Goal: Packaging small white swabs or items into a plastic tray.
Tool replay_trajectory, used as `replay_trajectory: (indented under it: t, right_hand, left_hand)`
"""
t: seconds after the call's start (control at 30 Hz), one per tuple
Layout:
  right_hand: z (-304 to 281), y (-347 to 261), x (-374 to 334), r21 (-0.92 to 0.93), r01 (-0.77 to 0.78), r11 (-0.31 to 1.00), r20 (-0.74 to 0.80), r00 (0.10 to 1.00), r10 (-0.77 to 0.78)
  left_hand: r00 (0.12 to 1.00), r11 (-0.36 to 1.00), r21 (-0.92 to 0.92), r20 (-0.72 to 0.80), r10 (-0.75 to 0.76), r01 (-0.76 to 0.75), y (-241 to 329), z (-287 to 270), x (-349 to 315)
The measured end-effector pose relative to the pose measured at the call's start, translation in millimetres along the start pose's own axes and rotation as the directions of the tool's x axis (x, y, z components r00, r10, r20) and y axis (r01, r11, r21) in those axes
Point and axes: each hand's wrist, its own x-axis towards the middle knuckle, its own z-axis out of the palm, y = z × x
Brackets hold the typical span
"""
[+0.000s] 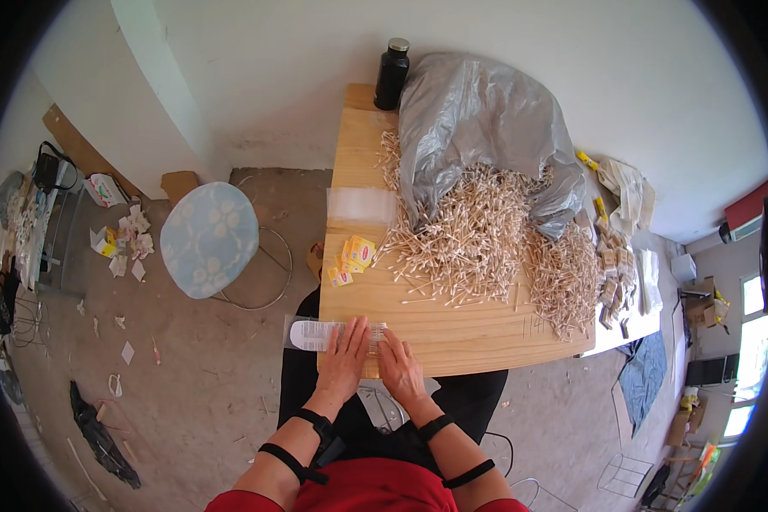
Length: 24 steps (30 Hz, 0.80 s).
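Observation:
A clear plastic packet (313, 335) with a white, round-ended printed card inside lies across the near left corner of the wooden table, its left end jutting past the edge. My left hand (344, 363) rests on it with fingers stretched out flat. At the packet's right end, my right hand (400, 369) has its fingers bent and pressed against the edge; its thumb is hidden. Thin pale sticks show faintly between the two hands. Farther up the table is a big heap of cotton swabs (469, 235), spilling from a grey plastic bag (486, 111).
Small yellow cards (357, 253) and a stack of clear plastic sleeves (361, 205) lie along the table's left side. A black bottle (392, 75) stands at the far corner. Bundled swabs (616, 273) sit at right. A stool with a pale blue cover (209, 241) stands left.

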Motion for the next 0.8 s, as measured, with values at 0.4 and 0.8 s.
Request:
replay_trajectory:
  t: [0.4, 0.8]
  right_hand:
    - [3.3, 4.9, 3.8, -0.011, 0.052, 0.999, -0.013, 0.999, -0.052]
    - [-1.6, 9.9, 26.9, 0.146, -0.16, 0.976, -0.009, 0.987, 0.163]
  left_hand:
    - [1.0, 1.0, 0.0, -0.002, 0.005, -0.005, -1.2, 1.1, 0.5]
    - [0.999, 0.999, 0.021, -0.044, 0.024, -0.023, -2.7, 3.4, -1.0]
